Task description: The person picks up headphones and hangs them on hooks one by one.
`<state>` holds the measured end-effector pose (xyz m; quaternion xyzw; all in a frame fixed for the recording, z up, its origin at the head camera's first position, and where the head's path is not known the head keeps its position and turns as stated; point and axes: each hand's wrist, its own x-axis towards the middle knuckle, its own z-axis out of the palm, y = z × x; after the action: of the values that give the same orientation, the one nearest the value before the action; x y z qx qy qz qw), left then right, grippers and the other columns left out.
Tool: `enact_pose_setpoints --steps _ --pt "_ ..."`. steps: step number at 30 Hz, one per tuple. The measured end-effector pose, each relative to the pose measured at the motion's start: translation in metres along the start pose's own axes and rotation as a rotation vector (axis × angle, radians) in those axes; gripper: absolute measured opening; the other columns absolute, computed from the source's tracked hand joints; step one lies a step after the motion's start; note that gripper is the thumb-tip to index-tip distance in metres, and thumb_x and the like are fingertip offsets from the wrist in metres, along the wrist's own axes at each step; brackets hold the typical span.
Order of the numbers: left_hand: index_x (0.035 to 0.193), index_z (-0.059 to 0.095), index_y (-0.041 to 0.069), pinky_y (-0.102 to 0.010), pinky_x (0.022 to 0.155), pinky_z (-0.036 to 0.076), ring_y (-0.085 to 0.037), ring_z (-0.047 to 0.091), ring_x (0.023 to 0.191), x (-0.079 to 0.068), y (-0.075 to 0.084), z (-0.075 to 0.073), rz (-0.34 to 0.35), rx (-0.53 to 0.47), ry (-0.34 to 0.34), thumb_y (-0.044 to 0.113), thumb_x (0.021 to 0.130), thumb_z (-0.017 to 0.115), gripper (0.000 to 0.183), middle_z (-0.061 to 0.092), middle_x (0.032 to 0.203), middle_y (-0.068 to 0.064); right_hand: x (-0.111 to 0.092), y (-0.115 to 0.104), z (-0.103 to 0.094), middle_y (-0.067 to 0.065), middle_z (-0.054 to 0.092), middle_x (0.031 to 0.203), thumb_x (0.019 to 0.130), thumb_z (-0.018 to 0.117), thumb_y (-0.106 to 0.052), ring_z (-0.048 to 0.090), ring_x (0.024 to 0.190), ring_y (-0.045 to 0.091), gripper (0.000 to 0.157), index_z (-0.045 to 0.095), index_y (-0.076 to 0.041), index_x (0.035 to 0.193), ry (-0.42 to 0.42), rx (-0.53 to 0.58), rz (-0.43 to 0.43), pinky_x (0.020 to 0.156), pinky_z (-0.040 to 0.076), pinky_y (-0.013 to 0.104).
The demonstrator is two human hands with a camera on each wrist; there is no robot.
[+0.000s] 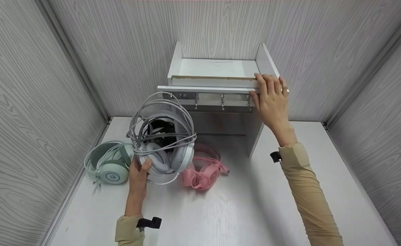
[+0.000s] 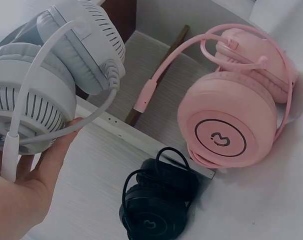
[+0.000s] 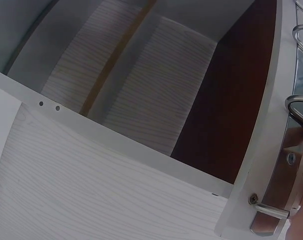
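Observation:
My left hand (image 1: 139, 177) grips a pair of white-grey headphones (image 1: 186, 155) by the lower ear cup, thumb in front. The headphones hang in the air before the left side of a white hook shelf (image 1: 214, 82), their cable looped loosely around the headband. In the left wrist view, the ear cups (image 2: 34, 95) sit above my fingers. My right hand (image 1: 274, 100) rests on the shelf's front right edge, fingers reaching over the top and thumb at the front. Only a sliver of that hand shows in the right wrist view, beside a metal hook (image 3: 271, 211).
Mint green headphones (image 1: 112, 176) lie at the left on the white tabletop (image 1: 221, 218). Pink headphones (image 1: 205, 176) lie before the shelf. Black headphones (image 2: 156, 210) show near the shelf's side, partly hidden in the head view. Wood-grain panels (image 1: 23, 102) enclose the area.

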<state>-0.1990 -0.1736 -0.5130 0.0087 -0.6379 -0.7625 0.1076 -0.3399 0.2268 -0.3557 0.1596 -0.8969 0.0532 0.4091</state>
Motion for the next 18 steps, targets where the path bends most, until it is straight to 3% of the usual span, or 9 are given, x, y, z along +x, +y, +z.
enact_pose_setpoints --steps 3,6,9,12,18 --pt "0.153 0.017 0.016 -0.019 0.069 0.039 -0.009 0.043 0.091 0.004 -0.003 0.002 -0.001 0.037 0.019 0.024 0.087 0.055 0.077 0.046 0.127 -0.006 0.000 0.000 0.000 0.009 0.044 0.136 0.102 0.031 -0.046 0.037 0.130 0.027 0.053 0.032 -0.018 0.146 -0.002 -0.001 0.001 0.118 0.014 0.045" --pt "0.152 0.019 0.016 -0.022 0.065 0.037 -0.007 0.041 0.079 0.007 -0.006 0.004 -0.006 0.053 0.021 0.023 0.086 0.056 0.076 0.044 0.107 -0.003 0.000 0.000 0.000 0.009 0.044 0.136 0.102 0.032 -0.045 0.037 0.129 0.027 0.052 0.032 -0.018 0.146 0.002 0.006 0.001 0.117 0.014 0.046" --pt "0.153 0.017 0.014 -0.021 0.070 0.040 -0.008 0.046 0.089 0.010 -0.009 0.004 -0.034 0.071 0.021 0.025 0.086 0.056 0.078 0.047 0.128 -0.004 0.000 -0.001 0.001 0.009 0.044 0.136 0.102 0.032 -0.045 0.037 0.129 0.028 0.052 0.032 -0.018 0.146 0.006 0.011 0.000 0.117 0.014 0.046" --pt "0.153 0.014 0.013 -0.018 0.078 0.043 -0.010 0.046 0.105 0.012 -0.014 0.003 -0.067 0.079 0.017 0.027 0.087 0.056 0.080 0.033 0.151 -0.007 -0.001 -0.001 0.001 0.009 0.044 0.136 0.102 0.032 -0.045 0.037 0.129 0.028 0.052 0.032 -0.018 0.146 0.006 0.013 0.000 0.117 0.014 0.046" --pt "0.153 0.014 0.010 -0.014 0.086 0.045 -0.010 0.044 0.116 0.012 -0.020 -0.001 -0.088 0.030 0.006 0.026 0.090 0.053 0.076 0.025 0.157 -0.010 -0.001 -0.001 -0.001 0.009 0.044 0.136 0.102 0.032 -0.045 0.037 0.130 0.027 0.052 0.032 -0.018 0.146 0.003 0.017 0.000 0.117 0.014 0.046"
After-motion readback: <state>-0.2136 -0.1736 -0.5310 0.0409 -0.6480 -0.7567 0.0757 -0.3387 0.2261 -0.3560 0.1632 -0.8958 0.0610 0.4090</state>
